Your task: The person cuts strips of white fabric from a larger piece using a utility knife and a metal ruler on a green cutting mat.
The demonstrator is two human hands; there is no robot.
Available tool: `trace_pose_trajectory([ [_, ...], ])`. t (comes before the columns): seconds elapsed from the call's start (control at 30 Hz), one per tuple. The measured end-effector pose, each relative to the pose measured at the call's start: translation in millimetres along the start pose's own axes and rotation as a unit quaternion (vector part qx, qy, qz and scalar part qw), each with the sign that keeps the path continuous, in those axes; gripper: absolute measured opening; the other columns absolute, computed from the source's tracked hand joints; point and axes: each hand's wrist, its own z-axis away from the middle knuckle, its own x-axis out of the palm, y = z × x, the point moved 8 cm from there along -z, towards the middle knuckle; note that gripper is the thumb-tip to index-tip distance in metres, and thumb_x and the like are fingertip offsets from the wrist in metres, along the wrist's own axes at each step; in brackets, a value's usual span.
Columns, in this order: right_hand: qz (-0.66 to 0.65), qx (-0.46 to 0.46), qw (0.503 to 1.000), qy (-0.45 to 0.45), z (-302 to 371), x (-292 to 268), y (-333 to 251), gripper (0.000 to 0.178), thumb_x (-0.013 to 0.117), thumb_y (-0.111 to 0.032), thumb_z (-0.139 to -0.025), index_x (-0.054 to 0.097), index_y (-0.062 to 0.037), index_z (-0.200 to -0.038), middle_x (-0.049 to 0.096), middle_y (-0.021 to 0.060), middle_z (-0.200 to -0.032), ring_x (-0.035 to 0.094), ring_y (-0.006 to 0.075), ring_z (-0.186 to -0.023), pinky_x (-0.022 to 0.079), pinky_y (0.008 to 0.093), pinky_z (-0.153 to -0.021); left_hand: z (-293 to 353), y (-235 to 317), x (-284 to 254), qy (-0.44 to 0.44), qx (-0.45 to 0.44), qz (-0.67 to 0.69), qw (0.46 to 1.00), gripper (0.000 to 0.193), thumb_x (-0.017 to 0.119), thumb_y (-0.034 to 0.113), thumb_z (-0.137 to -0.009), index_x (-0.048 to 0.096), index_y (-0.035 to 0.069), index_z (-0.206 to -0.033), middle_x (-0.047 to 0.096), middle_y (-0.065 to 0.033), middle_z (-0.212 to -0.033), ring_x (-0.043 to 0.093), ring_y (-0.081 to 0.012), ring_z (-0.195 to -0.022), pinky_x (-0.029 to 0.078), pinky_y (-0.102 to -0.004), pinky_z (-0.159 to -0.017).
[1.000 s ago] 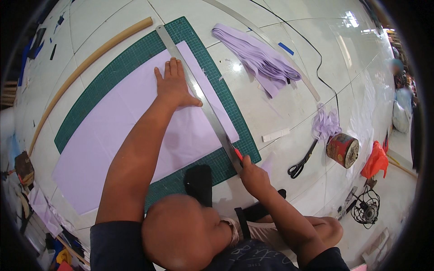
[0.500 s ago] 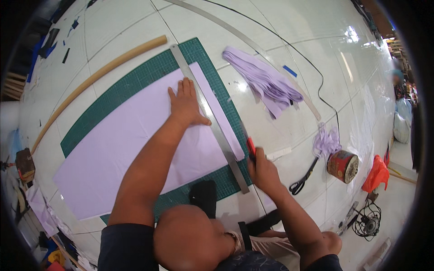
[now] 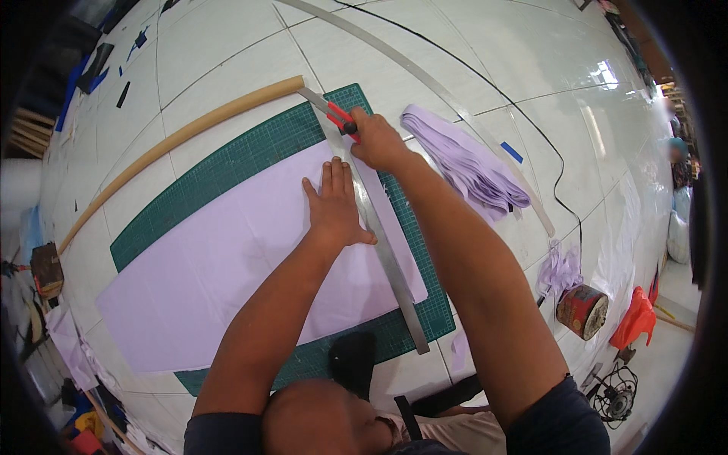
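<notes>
My left hand (image 3: 334,208) lies flat with spread fingers on folded lilac fabric (image 3: 227,250). Its thumb reaches onto a long metal ruler (image 3: 390,265) that crosses the fabric near its right edge. My right hand (image 3: 379,144) is closed around a red utility knife (image 3: 337,116) with its blade out. The knife is at the ruler's far end, by the fabric's far corner; whether the blade touches anything I cannot tell. Under the fabric is a green gridded cutting mat (image 3: 227,155). A narrow lilac margin shows to the right of the ruler.
A bundle of folded lilac fabric (image 3: 466,159) lies right of the mat. A brown pole (image 3: 182,129) rests along the left. Farther right are a metal strip (image 3: 447,98), a black cable (image 3: 516,102), a red can (image 3: 582,311), a red bag (image 3: 635,322) and a fan (image 3: 613,394).
My right hand has moved with the knife from beside the mat's near right side to the ruler's far end. My left hand stays flat on the fabric. The whole view has shifted slightly.
</notes>
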Motion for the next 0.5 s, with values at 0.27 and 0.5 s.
trace_pose_trajectory([
  [0.27,0.004,-0.016,1.0,-0.012,-13.2,-6.3,15.5,0.038,0.068,-0.006,-0.08,0.046,-0.0047,-0.111,0.067,0.0258,-0.094,0.064,0.0462,-0.096,0.05,0.0532,-0.081,-2.6,-0.1,3.7,-0.005,0.004,-0.002,1.0,0.151,0.081,0.074,-0.054,0.008,-0.009,-0.156,0.007,-0.0247,-0.165,0.007,-0.0376,-0.154,0.02,-0.0662,-0.115],
  [0.5,0.021,0.0,0.999,-0.043,-14.2,-30.5,25.2,0.035,0.063,-0.007,-0.084,0.048,-0.0048,-0.115,0.069,0.0243,-0.1,0.066,0.0442,-0.098,0.051,0.0531,-0.083,-2.5,-0.4,-1.4,-0.011,0.005,-0.008,1.0,0.15,0.081,0.074,-0.055,0.007,-0.009,-0.156,0.006,-0.0251,-0.165,0.006,-0.0379,-0.154,0.019,-0.0662,-0.116],
])
